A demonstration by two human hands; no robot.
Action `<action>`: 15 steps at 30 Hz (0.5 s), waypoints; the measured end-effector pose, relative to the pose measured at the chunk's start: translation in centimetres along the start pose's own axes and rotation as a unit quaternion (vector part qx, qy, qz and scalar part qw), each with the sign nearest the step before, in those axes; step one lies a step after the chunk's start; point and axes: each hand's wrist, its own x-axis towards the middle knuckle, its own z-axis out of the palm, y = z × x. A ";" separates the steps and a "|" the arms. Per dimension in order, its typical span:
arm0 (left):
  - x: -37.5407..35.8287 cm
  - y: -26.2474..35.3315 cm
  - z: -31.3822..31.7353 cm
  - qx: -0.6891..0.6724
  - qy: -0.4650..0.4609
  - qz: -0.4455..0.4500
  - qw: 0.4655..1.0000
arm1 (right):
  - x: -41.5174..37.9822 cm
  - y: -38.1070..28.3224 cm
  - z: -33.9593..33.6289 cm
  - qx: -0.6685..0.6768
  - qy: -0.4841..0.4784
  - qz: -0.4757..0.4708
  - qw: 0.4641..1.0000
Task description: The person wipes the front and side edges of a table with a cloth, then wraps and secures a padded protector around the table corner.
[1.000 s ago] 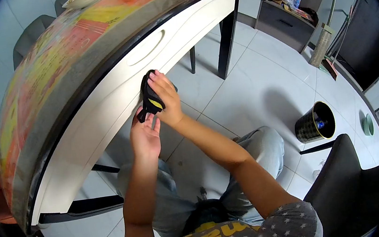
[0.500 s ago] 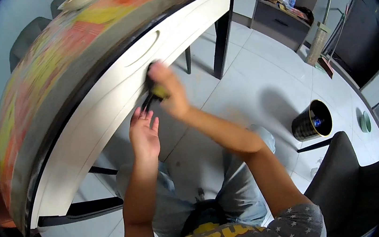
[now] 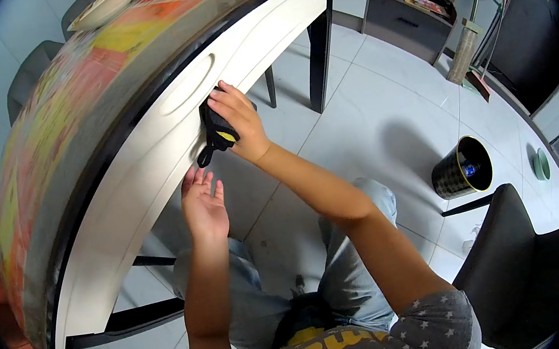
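Gripping a black item [image 3: 214, 128] with long, slightly bent fingers, the right hand [image 3: 242, 120] holds it at 11 o'clock, beside the white panel [image 3: 136, 199] under the edge of the tabletop [image 3: 53, 153]. Compared with a second ago, the item's loop [image 3: 203, 159] sits a little farther from the left hand [image 3: 205, 211], so the right seems to bear it alone. The left lies palm up at 7 o'clock from the item, fingers loosely spread and apparently bare; whether they touch the panel is unclear. A dish [image 3: 106, 16] stands at 11 o'clock, a bin [image 3: 449, 180] at 3, a dark chair [image 3: 501, 245] at 4, well apart. The right hand hides much of the item.
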 end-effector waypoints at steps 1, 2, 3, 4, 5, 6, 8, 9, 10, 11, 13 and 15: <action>0.2 -0.1 0.0 0.003 -0.003 0.006 1.000 | 0.0 0.2 0.1 0.000 0.000 -0.001 1.000; 0.4 -0.1 0.0 0.005 -0.005 0.012 1.000 | 0.1 0.4 0.2 -0.010 0.023 0.012 1.000; 0.4 -0.1 0.1 0.005 -0.005 0.013 1.000 | 0.0 0.6 0.4 -0.019 0.046 0.026 0.998; 0.3 0.1 0.4 0.008 -0.001 0.014 1.000 | 0.1 0.9 0.4 -0.033 0.060 0.031 0.997; 0.2 0.2 0.6 0.011 0.004 0.014 1.000 | 0.2 1.2 0.4 -0.032 0.061 0.031 0.997; 0.2 0.1 0.6 0.011 0.004 0.014 1.000 | 0.3 1.4 0.2 -0.036 0.071 0.038 0.996; 0.3 -0.1 0.7 0.025 -0.006 0.024 0.999 | 0.8 1.9 0.1 -0.059 0.098 0.056 0.992; 0.3 -0.2 0.7 0.025 -0.004 0.024 0.999 | 1.3 2.3 0.2 -0.065 0.140 0.051 0.987; 0.4 -0.2 0.7 0.028 -0.011 0.026 0.999 | 1.7 2.7 0.2 -0.061 0.151 0.057 0.985; 0.4 -0.2 0.7 0.031 -0.018 0.028 0.999 | 2.0 3.0 0.0 -0.057 0.163 0.064 0.983; 0.3 -0.3 0.9 0.043 -0.019 0.032 0.998 | 2.8 3.2 -0.5 -0.040 0.166 0.084 0.982; 0.2 -0.6 1.0 0.054 -0.022 0.037 0.998 | 3.7 4.0 -0.8 -0.084 0.205 0.106 0.969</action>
